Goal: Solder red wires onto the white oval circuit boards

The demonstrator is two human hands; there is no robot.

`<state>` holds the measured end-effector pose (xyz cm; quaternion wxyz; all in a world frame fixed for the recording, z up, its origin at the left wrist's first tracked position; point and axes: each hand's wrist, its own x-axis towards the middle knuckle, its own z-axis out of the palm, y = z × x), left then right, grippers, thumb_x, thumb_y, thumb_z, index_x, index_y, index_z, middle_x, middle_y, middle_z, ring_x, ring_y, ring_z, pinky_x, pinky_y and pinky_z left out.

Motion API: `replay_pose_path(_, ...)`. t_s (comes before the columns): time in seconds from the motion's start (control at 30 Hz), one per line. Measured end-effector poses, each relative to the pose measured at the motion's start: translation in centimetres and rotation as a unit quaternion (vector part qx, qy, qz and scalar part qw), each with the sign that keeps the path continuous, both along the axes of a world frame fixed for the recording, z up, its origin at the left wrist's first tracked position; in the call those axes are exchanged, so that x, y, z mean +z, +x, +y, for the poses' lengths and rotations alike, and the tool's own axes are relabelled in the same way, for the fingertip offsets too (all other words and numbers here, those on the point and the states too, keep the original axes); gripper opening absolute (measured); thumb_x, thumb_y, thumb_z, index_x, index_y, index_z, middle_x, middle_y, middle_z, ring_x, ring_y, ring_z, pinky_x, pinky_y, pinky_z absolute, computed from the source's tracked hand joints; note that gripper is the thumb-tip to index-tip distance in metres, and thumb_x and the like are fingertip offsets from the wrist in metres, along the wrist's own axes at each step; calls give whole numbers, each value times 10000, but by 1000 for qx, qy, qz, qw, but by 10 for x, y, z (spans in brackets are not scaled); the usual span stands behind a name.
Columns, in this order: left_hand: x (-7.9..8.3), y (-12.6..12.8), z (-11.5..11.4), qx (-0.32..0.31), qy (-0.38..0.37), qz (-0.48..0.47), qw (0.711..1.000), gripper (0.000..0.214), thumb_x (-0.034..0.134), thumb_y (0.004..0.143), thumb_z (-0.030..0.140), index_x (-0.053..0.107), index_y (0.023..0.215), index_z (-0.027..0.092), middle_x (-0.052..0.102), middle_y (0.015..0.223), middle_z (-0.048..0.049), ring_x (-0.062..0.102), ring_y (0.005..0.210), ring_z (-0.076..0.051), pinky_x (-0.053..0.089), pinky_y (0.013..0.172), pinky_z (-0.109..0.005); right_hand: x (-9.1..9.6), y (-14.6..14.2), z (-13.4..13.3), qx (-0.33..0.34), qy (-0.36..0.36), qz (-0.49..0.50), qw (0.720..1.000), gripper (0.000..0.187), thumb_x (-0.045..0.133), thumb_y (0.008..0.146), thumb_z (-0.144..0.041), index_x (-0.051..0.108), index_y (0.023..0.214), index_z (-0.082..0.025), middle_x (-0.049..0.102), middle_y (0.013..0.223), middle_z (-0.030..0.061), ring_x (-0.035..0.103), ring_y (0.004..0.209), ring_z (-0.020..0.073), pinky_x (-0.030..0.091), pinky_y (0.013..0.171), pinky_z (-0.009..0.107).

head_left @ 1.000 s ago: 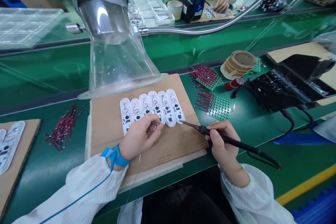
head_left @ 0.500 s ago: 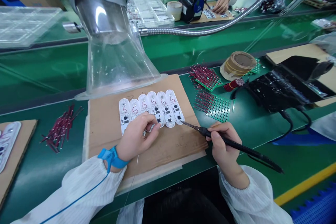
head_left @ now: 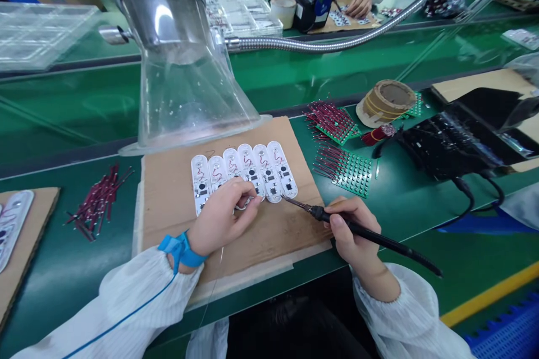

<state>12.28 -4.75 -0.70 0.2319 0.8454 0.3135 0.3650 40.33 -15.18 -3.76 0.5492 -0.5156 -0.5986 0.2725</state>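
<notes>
My right hand (head_left: 353, 230) grips a soldering iron (head_left: 374, 238) like a pen. The iron's tip is at the lower end of a white circuit board (head_left: 269, 176), second from the right in a row of several rounded boards with red wires. My left hand (head_left: 229, 210) is closed in a pinch over the lower ends of the boards towards the left and hides parts of them. A thin solder wire (head_left: 219, 261) trails down from this hand; its end at the fingertips is too small to make out. A blue wrist strap (head_left: 183, 251) circles my left wrist.
The boards lie on cardboard (head_left: 168, 202). A clear fume hood (head_left: 189, 95) stands behind it. Loose red wires (head_left: 100, 202) lie left; green boards with wires (head_left: 351, 171), a cardboard ring (head_left: 385, 102) and a black device (head_left: 455, 140) are right. A co-worker's hand (head_left: 361, 1) is opposite.
My right hand has moved the soldering iron slightly left, its tip going from the rightmost board to the second from the right. My left hand has stayed nearly in place.
</notes>
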Motion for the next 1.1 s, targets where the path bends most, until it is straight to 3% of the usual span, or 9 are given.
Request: replay_pose_path(1.1,0,2,1,-13,-3,18,1000,144,552,1052,95,515,1000,224,512,801,42,496,684,-139,397,640,-260,-2,4,1,39,-28,-40,998,57,708,1077,-259,704,1131,-277,688,885,-2,662,669,157,528,616,289)
